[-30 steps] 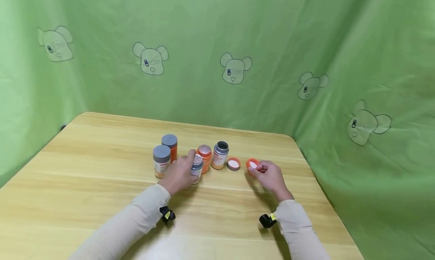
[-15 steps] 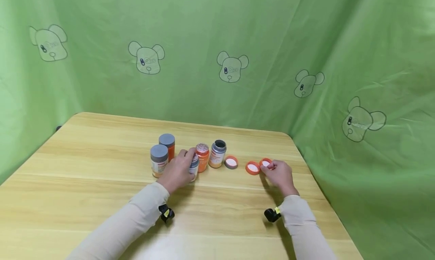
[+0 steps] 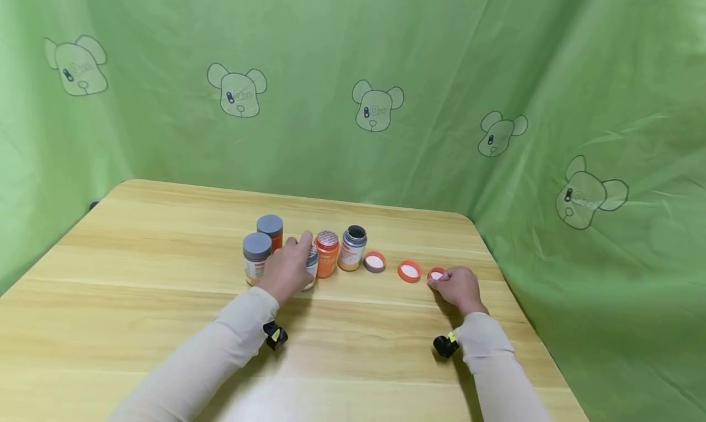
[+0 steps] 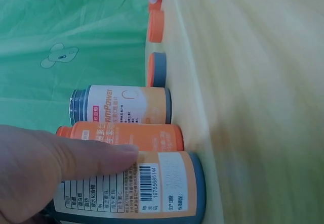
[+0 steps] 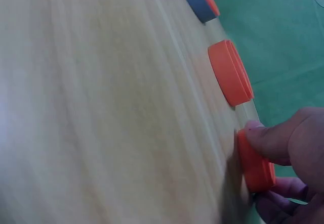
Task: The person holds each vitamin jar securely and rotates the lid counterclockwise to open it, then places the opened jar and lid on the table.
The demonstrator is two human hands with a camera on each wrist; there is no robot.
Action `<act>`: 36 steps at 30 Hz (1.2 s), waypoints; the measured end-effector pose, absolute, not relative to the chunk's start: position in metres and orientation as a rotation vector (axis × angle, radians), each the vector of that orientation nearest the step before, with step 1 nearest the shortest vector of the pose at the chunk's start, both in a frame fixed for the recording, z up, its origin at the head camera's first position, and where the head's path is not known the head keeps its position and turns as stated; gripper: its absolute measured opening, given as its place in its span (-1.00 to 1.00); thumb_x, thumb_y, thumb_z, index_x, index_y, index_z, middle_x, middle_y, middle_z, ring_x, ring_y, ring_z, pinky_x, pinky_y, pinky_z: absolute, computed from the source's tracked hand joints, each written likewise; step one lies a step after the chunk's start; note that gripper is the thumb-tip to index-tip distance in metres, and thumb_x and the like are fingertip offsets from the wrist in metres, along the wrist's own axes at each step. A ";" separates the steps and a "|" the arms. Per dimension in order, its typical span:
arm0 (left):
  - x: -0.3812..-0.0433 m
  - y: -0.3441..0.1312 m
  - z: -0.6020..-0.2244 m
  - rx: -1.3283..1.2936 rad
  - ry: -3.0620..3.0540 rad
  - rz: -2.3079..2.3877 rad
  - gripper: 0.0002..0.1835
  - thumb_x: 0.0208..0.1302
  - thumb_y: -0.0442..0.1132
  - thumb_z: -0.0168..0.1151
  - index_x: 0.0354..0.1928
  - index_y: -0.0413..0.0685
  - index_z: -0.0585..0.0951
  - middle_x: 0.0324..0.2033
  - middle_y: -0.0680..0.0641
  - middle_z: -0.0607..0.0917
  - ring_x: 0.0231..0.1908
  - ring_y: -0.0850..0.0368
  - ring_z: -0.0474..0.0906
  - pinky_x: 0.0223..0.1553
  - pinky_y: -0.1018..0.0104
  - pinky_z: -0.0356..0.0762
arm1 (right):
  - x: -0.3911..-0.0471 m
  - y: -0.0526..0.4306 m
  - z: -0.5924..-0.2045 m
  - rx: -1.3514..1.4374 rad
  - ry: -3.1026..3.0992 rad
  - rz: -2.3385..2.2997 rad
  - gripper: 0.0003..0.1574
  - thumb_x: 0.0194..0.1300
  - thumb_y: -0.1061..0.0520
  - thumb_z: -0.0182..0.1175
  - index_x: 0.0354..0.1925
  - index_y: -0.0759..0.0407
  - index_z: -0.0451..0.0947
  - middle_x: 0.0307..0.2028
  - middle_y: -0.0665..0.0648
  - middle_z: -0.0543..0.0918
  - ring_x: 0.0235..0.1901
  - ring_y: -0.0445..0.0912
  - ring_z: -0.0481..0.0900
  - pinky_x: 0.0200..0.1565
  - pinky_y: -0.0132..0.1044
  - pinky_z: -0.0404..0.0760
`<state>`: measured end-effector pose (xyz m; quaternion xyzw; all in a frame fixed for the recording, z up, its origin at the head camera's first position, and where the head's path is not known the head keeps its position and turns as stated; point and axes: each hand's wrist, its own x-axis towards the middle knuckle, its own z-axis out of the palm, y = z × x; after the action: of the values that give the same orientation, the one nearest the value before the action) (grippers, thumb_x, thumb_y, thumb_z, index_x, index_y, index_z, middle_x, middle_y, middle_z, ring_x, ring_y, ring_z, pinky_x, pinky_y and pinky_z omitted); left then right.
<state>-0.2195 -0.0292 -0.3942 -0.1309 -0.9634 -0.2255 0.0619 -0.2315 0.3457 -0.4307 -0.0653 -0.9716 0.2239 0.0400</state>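
My left hand grips a white-labelled supplement bottle, thumb along its label and palm over much of it. Beside that bottle stands an orange bottle with a printed foil seal over its mouth. A further white-labelled bottle with a dark, uncovered mouth is right of it. My right hand pinches an orange lid by its edge, close over the table, white liner facing up. Left of this lid lie another orange lid and a grey-sided lid with an orange inside, both liner up.
Two bottles with grey caps stand left of my left hand: a white-labelled bottle in front and an orange-bodied bottle behind. A green curtain surrounds the far and side edges of the wooden table.
My right hand has moved right, leaving one orange lid on the table, and has lowered another beside it. My left hand keeps its grip on the bottle, near the same spot.
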 end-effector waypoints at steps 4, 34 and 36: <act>-0.225 -0.022 -0.387 -0.361 -2.935 -0.651 -0.40 -0.04 -0.34 0.45 0.00 -0.06 0.31 -0.27 -0.21 0.54 -0.47 -0.08 0.53 -0.55 0.12 0.51 | -0.240 0.345 -0.423 -0.191 -3.054 0.665 -0.50 0.15 -0.02 0.39 -0.72 0.15 0.41 -0.73 0.01 0.39 -0.60 -0.07 0.34 -0.50 -0.27 0.28; -0.223 -0.017 -0.387 -0.335 -2.979 -0.520 -0.45 -0.03 -0.33 0.43 -0.07 -0.08 0.29 -0.33 -0.23 0.53 -0.52 -0.09 0.51 -0.64 0.12 0.44 | -0.254 0.311 -0.425 -0.271 -3.060 0.700 -0.51 0.12 -0.06 0.42 -0.71 0.13 0.44 -0.68 0.03 0.44 -0.52 -0.04 0.37 -0.45 -0.26 0.30; -0.222 -0.017 -0.388 -0.337 -2.979 -0.520 -0.46 -0.03 -0.33 0.42 -0.08 -0.09 0.29 -0.34 -0.23 0.53 -0.52 -0.09 0.51 -0.64 0.12 0.44 | -0.253 0.311 -0.425 -0.284 -3.061 0.701 -0.51 0.12 -0.05 0.42 -0.71 0.13 0.45 -0.67 0.03 0.45 -0.51 -0.03 0.37 -0.45 -0.26 0.30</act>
<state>-0.2224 -0.0168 -0.3878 -0.1106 -0.9779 -0.1707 0.0493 -0.2533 0.3114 -0.4252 -0.0901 -0.9708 0.2222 -0.0058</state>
